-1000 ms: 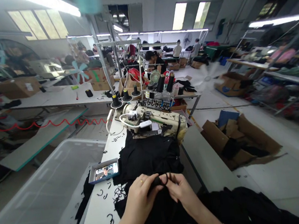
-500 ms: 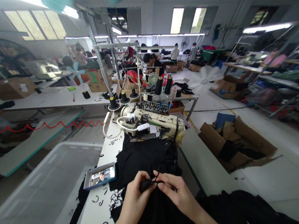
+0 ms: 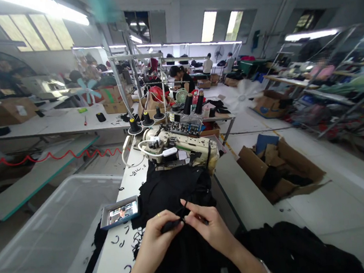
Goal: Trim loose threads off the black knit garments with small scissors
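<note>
1. White, see-through plastic forms a large bin (image 3: 60,220) at left, pushed up beside the worktable (image 3: 104,266); dark strips and scraps show inside, against a pale sheet.
2. A shallow open box (image 3: 105,223) near the table's left edge cradles a lit phone (image 3: 123,212), its rim apparently propping the screen toward the worker. Black clippings (image 3: 137,239) lie beside it.
3. Fingers curled, the left hand (image 3: 154,237) grips a bunched fold of black cloth (image 3: 169,226) above the dark fabric before the worker, seemingly to steady it.
4. Beyond, a sewing machine (image 3: 187,143) sits at the table's far end, more dark fabric (image 3: 174,183) spread from it toward the hands.
5. Thumb and forefinger of the right hand (image 3: 212,226) pinch a thin black strip (image 3: 183,204), the fingertips close to the left's, probably for fine control. Something dark under the palm is too small to identify.
6. On the floor at right, an open cardboard box (image 3: 250,164) holds a blue piece, torn brown card and dark material.
</note>
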`<state>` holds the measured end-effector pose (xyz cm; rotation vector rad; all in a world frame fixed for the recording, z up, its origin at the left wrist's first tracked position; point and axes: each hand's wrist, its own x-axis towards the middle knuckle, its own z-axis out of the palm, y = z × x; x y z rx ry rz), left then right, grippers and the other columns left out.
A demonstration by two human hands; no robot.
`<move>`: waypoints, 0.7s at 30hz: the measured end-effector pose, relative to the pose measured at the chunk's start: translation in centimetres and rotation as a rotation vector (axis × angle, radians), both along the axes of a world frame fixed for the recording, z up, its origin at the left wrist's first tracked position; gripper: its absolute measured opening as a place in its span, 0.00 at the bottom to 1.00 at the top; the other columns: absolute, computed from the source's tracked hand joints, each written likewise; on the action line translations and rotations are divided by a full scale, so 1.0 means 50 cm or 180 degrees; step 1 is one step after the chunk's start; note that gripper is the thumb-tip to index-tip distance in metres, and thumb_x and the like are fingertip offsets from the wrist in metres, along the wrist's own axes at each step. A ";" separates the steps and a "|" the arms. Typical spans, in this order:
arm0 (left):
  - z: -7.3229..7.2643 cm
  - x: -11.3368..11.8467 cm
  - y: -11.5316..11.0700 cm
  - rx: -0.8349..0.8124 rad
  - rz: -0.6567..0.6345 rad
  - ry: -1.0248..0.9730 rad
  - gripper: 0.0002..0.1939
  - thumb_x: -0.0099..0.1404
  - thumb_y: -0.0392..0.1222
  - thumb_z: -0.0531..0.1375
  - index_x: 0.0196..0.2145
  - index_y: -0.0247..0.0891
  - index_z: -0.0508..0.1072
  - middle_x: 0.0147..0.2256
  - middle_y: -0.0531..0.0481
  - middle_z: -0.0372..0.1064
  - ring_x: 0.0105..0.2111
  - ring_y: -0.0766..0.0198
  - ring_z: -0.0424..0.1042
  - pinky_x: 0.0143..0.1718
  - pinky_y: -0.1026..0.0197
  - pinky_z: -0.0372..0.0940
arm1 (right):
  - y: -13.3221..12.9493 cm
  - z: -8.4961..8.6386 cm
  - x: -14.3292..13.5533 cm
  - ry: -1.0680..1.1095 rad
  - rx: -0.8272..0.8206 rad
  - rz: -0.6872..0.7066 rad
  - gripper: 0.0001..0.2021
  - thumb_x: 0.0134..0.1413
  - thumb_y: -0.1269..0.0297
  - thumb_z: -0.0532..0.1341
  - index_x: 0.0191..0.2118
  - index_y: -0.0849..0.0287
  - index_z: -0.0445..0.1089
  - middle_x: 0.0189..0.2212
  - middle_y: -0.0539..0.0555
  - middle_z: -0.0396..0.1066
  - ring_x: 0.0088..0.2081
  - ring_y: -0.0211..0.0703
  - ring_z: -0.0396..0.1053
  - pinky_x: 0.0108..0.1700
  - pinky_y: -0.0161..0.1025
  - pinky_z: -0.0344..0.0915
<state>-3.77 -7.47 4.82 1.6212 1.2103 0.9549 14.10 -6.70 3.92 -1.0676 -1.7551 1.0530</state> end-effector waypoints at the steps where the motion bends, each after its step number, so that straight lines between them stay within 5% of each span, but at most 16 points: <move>1: 0.002 0.000 -0.002 -0.0029 -0.0019 -0.0044 0.05 0.58 0.41 0.61 0.26 0.38 0.74 0.28 0.50 0.71 0.30 0.61 0.70 0.33 0.64 0.63 | -0.002 0.004 0.000 0.0054 -0.0030 0.0010 0.17 0.56 0.63 0.58 0.52 0.57 0.67 0.22 0.48 0.69 0.22 0.32 0.61 0.27 0.29 0.60; 10: 0.003 0.009 -0.012 -0.0487 0.0408 -0.0132 0.06 0.55 0.44 0.63 0.28 0.40 0.77 0.29 0.51 0.76 0.32 0.58 0.72 0.34 0.63 0.64 | -0.015 0.028 0.001 0.0203 0.0200 0.0086 0.14 0.58 0.65 0.55 0.48 0.59 0.70 0.28 0.53 0.72 0.30 0.38 0.68 0.34 0.34 0.64; 16: 0.007 0.007 -0.020 -0.0541 0.0526 -0.0206 0.07 0.53 0.45 0.63 0.27 0.39 0.77 0.27 0.51 0.75 0.31 0.58 0.72 0.33 0.64 0.63 | -0.019 0.020 0.027 -0.0097 -0.0356 0.0126 0.12 0.60 0.57 0.52 0.40 0.60 0.65 0.21 0.45 0.60 0.23 0.33 0.59 0.27 0.31 0.56; 21: 0.012 0.005 -0.022 -0.0684 0.0461 -0.0343 0.08 0.52 0.44 0.63 0.27 0.37 0.76 0.28 0.50 0.75 0.31 0.58 0.72 0.33 0.64 0.63 | -0.034 0.045 0.040 -0.0528 -0.0422 0.0315 0.10 0.63 0.61 0.49 0.38 0.58 0.64 0.30 0.49 0.66 0.33 0.36 0.64 0.36 0.32 0.58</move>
